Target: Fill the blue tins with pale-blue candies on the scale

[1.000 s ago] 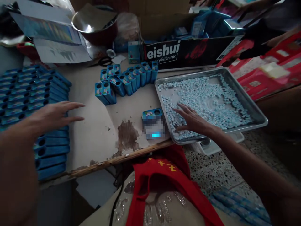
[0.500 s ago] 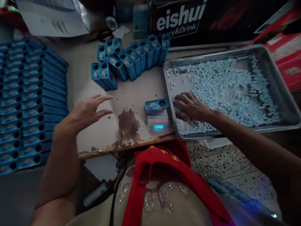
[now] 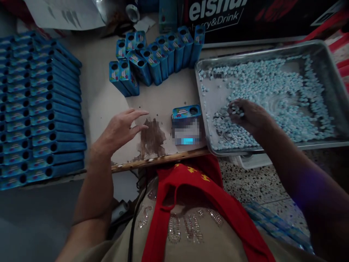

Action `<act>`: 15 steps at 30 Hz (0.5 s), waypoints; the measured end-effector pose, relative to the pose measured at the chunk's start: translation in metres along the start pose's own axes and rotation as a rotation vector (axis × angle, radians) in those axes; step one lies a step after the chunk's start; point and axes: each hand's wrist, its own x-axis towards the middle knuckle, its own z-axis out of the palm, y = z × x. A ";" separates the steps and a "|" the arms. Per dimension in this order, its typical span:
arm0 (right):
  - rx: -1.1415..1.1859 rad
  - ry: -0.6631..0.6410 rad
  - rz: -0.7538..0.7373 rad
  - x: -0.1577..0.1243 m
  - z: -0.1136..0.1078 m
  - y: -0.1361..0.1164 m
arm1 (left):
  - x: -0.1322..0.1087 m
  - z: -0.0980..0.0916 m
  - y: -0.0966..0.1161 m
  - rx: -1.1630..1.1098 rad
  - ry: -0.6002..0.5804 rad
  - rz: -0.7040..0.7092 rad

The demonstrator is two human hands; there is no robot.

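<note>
My right hand [image 3: 247,113] is above the metal tray [image 3: 202,94], its curled fingers holding several small pale blue candies [image 3: 236,110]. More candies [image 3: 253,85] are spread over the tray's bottom. My left hand [image 3: 122,127] hangs over the table's front part, thumb and fingers apart with nothing between them. To its right, a blue candy box [image 3: 180,112] with a dark round hole in its top stands at a small device [image 3: 188,141] with a lit cyan display. The device's front is blurred.
Several blue boxes [image 3: 155,65] stand in a cluster at the back of the table [image 3: 95,98]. Stacked rows of the same boxes [image 3: 57,120] fill the left side. A black printed carton [image 3: 261,22] is behind the tray. The table's wooden front edge [image 3: 163,159] is chipped.
My right hand has come up from the candies at the tray's left side and moved right, now with candies in its fingers. My left hand has shifted right, towards the box.
</note>
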 end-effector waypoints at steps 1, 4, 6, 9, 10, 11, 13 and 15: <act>0.107 0.011 0.086 -0.001 -0.003 -0.001 | 0.000 0.005 0.004 -0.045 0.001 -0.008; 0.400 0.098 0.321 -0.005 -0.004 -0.006 | 0.005 0.038 0.021 -0.210 0.024 -0.064; 0.435 0.153 0.307 -0.011 0.001 -0.010 | 0.015 0.070 0.031 -0.303 0.057 -0.100; 0.368 0.182 0.156 -0.018 0.013 -0.018 | 0.039 0.109 0.045 -0.368 0.063 -0.119; 0.339 0.186 0.095 -0.020 0.018 -0.022 | 0.049 0.114 0.050 -0.352 0.057 -0.099; 0.310 0.189 0.034 -0.020 0.023 -0.025 | 0.058 0.115 0.057 -0.311 0.052 -0.055; 0.290 0.209 -0.057 -0.017 0.032 -0.031 | 0.079 0.109 0.075 -0.148 0.044 0.108; 0.396 0.230 -0.053 -0.010 0.039 -0.037 | 0.099 0.097 0.101 0.075 0.048 0.314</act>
